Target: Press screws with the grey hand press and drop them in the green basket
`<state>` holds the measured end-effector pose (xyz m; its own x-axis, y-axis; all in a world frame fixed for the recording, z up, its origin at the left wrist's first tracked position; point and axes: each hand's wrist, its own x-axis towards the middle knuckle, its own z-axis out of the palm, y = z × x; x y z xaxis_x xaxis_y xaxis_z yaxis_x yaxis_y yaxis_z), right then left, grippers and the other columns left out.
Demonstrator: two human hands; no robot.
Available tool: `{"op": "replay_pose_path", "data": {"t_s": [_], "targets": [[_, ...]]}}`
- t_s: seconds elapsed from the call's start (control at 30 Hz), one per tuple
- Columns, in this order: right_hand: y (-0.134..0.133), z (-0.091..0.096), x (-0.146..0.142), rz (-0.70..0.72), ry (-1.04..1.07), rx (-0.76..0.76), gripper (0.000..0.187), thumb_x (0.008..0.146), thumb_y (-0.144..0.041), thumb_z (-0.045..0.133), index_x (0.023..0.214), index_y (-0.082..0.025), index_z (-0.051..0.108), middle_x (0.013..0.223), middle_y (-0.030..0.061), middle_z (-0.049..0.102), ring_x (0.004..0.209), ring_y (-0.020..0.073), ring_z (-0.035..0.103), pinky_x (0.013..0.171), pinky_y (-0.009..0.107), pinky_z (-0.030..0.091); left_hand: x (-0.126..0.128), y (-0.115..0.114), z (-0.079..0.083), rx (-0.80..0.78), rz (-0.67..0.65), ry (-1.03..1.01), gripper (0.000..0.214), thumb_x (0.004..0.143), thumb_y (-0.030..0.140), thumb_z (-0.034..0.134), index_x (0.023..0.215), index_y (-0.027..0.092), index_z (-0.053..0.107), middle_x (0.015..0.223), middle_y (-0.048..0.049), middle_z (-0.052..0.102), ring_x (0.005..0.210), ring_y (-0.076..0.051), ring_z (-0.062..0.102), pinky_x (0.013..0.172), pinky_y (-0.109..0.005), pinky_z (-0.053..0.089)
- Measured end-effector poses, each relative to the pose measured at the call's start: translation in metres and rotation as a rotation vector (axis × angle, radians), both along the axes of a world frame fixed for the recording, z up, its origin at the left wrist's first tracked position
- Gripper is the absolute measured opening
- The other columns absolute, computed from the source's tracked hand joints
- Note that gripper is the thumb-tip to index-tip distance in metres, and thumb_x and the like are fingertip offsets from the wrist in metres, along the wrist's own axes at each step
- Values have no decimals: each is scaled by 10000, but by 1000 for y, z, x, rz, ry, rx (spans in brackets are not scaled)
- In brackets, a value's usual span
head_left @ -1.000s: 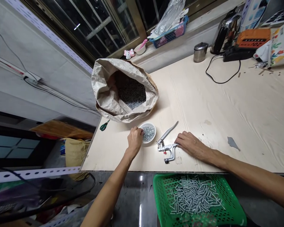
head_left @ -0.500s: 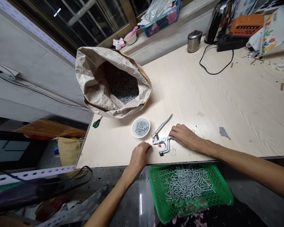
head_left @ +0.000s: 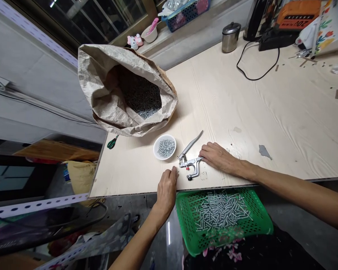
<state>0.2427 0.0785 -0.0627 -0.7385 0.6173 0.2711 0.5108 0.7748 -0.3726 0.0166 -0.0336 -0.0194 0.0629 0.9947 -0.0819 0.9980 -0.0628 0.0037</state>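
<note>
At the table (head_left: 270,112) edge, the right hand (head_left: 215,155) rested, fingers loosely spread, on the handle of the snap pliers (head_left: 189,162). The left hand (head_left: 166,189) touched its head, fingers bunched, grip unclear. A green basket (head_left: 186,225) below held many metal pieces; the bowl (head_left: 154,148) and sack (head_left: 101,82) held more.

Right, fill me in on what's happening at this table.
A person works at the table with bare hands. The right hand rests on the handle of the pliers; the left hand sits at the table's edge beside the pliers' head. A white bowl of small metal pieces stands behind, a green basket of them below.
</note>
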Motion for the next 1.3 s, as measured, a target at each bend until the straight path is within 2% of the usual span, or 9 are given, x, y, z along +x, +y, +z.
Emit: {"op": "replay_pose_path", "data": {"t_s": [0.13,0.23,0.33,0.43,0.5,0.63,1.1,1.2,1.3], "targets": [[0,2,-1,-2,-9,-3,143,916,-163,445,854,-178,573,869,59,579,816,198,453,686,318,293,1,6,5,-70,-50,80,258,893,79,391,1027,181,587,906,-78,600,859,-207,562,690,-278,445],[-1,3,0,-8,-14,12,153,919,-159,437,841,-177,568,861,57,578,815,195,446,686,319,282,1,16,10,-93,5,-57,216,860,79,414,863,189,600,868,-71,609,826,-199,570,694,-282,447],[-3,2,1,13,-11,53,171,929,-162,424,837,-173,567,845,50,580,803,187,439,699,327,268,2,24,12,-125,232,-470,151,855,248,501,788,172,613,755,-50,629,707,-176,591,671,-286,467],[-7,3,2,21,-13,124,254,946,-123,362,806,-182,565,803,38,582,757,176,425,707,343,248,5,27,12,-243,539,-972,308,764,441,620,809,138,652,662,-31,649,613,-152,599,636,-279,488],[-10,5,3,14,-37,180,307,953,-96,318,792,-186,563,779,33,580,733,172,414,706,351,238,9,26,12,-257,661,-1124,390,669,494,698,788,122,681,668,-36,666,625,-145,601,644,-270,483],[-14,11,4,9,-76,226,349,960,-84,279,793,-196,564,763,28,577,724,168,413,726,355,237,15,20,12,-243,721,-1114,426,570,512,762,735,122,715,682,-40,683,647,-143,581,645,-253,445],[-17,13,2,2,-38,266,345,940,-55,300,770,-200,563,726,8,566,694,158,405,769,356,240,19,20,11,-224,663,-1041,419,588,522,740,744,133,729,723,-51,688,673,-161,586,643,-257,425],[-17,10,1,-10,-25,302,318,921,-35,330,744,-187,546,710,3,558,675,148,400,766,352,242,17,25,12,-311,682,-1040,448,552,530,751,721,117,708,617,-20,628,571,-117,504,571,-237,373],[-18,8,1,-5,5,338,292,908,-30,357,720,-178,526,695,-2,545,666,143,393,769,353,242,13,31,16,-506,675,-1016,482,518,555,747,685,108,677,519,23,527,486,-79,391,499,-220,278]]}}
